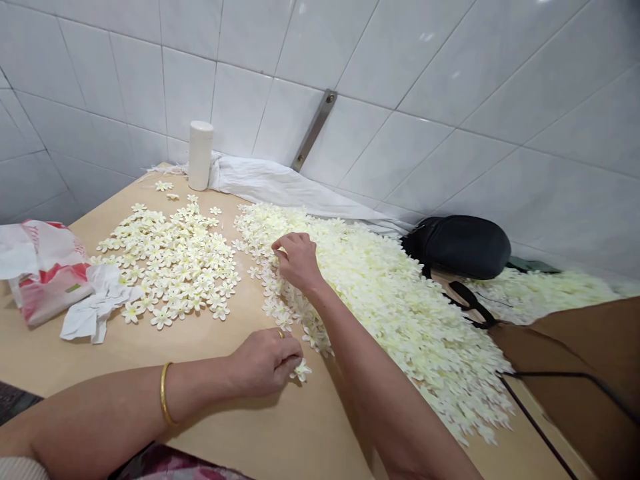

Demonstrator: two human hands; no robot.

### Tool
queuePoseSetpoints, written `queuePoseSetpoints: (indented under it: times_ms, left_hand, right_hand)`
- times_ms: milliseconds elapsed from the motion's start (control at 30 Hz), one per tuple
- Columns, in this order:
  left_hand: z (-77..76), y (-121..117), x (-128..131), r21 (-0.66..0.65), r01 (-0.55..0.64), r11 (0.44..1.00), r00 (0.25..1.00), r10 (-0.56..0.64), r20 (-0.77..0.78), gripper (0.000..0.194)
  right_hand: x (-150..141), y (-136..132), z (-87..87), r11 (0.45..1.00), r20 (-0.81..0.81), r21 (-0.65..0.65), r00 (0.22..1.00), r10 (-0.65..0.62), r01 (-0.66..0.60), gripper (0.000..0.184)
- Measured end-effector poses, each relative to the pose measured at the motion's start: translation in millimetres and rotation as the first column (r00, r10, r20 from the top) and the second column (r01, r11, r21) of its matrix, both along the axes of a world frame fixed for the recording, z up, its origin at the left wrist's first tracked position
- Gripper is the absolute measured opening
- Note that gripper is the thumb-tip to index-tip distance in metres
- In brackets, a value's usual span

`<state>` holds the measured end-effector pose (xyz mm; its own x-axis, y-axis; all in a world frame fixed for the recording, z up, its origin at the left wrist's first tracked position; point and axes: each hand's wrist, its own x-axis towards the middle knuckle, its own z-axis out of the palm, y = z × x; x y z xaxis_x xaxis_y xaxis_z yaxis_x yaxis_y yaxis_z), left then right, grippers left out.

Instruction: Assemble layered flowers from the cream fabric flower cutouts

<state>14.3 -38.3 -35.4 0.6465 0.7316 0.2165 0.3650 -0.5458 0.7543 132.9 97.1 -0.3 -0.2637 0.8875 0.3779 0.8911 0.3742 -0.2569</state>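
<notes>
left hand point(267, 360): low, knuckles up, pinched shut on one flower point(301, 371) at its fingertips | right hand point(299, 260): farther out, fingers curled over flower pile point(380, 293), honestly can't tell if it's gripping any

A single head-worn camera looks forward and down over a table point(305, 430).
Seen from close above, the left hand point(267, 363) and right hand point(299, 260) sit near mid-frame, the tiled wall point(400, 80) filling the view beyond.
</notes>
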Motion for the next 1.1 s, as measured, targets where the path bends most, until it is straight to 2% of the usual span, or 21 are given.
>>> queuePoseSetpoints:
  times_ms: [133, 367, 533, 700, 800, 933, 1100]
  left_hand:
    - [0.5, 0, 1, 0.0, -0.009, 1.0, 1.0, 0.009, 0.028, 0.016]
    - [-0.4, -1, 0, 0.0, -0.016, 1.0, 0.999, 0.016, 0.05, 0.014]
    - [0.8, -1, 0, 0.0, -0.022, 1.0, 0.999, 0.022, 0.042, 0.015]
    - [-0.1, 0, 0, -0.004, -0.005, 1.0, 0.999, 0.005, 0.042, 0.016]
    - [1.0, 1, -1, -0.013, -0.02, 1.0, 0.999, 0.02, 0.045, 0.017]
    - [6.0, 4, -3, -0.029, -0.097, 0.995, 0.995, 0.097, 0.006, 0.019]
    - [11.3, 8, -4, 0.004, -0.214, 0.977, 0.977, 0.214, -0.025, 0.02]
  right_hand:
    - [-3, -1, 1.4, 1.0, 0.063, -0.014, 0.998, 0.027, -0.026, 0.019]
    - [-25, 4, -8.4, 0.998, 0.215, -0.055, 0.976, 0.045, -0.034, 0.021]
    - [-23, 5, -8.6, 0.998, 0.239, -0.053, 0.971, 0.031, -0.019, 0.024]
    - [-16, 6, -3.2, 0.999, 0.088, -0.029, 0.996, 0.034, -0.031, 0.021]
    - [-6, 7, 3.8, 0.999, -0.021, -0.033, 1.0, -0.013, 0.013, 0.016]
    - [16, 2, 12.8, 0.997, -0.149, -0.047, 0.987, -0.066, 0.06, 0.017]
    - [41, -21, 15.7, 0.994, -0.203, -0.111, 0.979, -0.028, 0.006, 0.016]
